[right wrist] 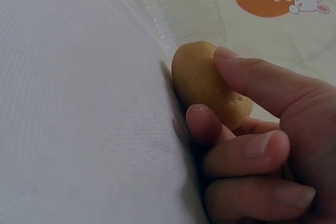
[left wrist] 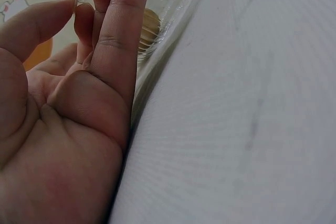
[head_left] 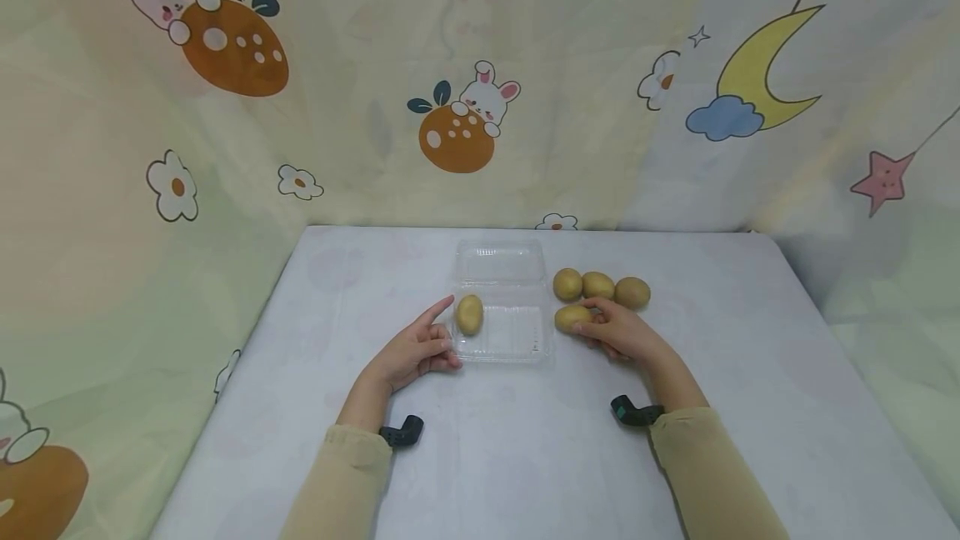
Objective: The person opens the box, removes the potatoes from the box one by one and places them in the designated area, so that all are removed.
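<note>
A clear plastic clamshell box [head_left: 510, 332] lies with its lid [head_left: 498, 262] folded back, and one potato [head_left: 470, 315] sits at the left inside it. My left hand [head_left: 408, 354] is at the box's left edge, thumb and curled fingers at the rim, index finger stretched along the side. In the left wrist view the thumb tip meets the thin plastic edge. To the right of the box, my right hand [head_left: 618, 332] pinches a second potato [right wrist: 202, 77] between thumb and fingertips, close over the table.
Three more potatoes [head_left: 597, 285] stand in a row just behind my right hand, right of the lid. Everything lies on a white-covered table [head_left: 517, 448]. A printed cloth [head_left: 585, 148] hangs behind the table's far edge.
</note>
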